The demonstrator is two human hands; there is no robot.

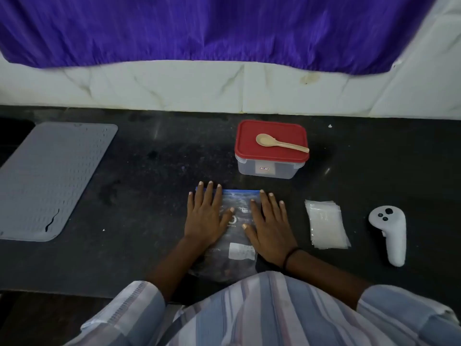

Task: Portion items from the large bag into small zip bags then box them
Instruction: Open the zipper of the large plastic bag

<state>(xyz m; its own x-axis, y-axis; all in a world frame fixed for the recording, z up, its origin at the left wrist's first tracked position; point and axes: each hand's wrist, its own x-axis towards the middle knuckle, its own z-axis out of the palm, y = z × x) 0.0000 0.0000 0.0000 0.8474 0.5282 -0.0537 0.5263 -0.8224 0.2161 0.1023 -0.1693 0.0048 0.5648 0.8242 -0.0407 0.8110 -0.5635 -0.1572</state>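
near the counter's front edge lay the big bag (237, 236), clear with a blue zip strip at its far end; its near end ran under the striped shirt (262, 310) and was cut off, and its dark contents were too dim to make out. the left hand (205, 218) lay flat on the bag's left side, fingers straight and spread, tips reaching the zip strip. the right hand (268, 226) lay flat on its right side the same way, a black band at the wrist; neither hand pinched anything. print on the bag between the thumbs was unreadable. far of the bag stood the box (268, 168), its red lid on, a spoon (280, 143) resting on top. right of the right hand lay a stack of small bags (325, 224), then a white controller (389, 233). well left lay a grey mat (50, 181), its left edge cut off.
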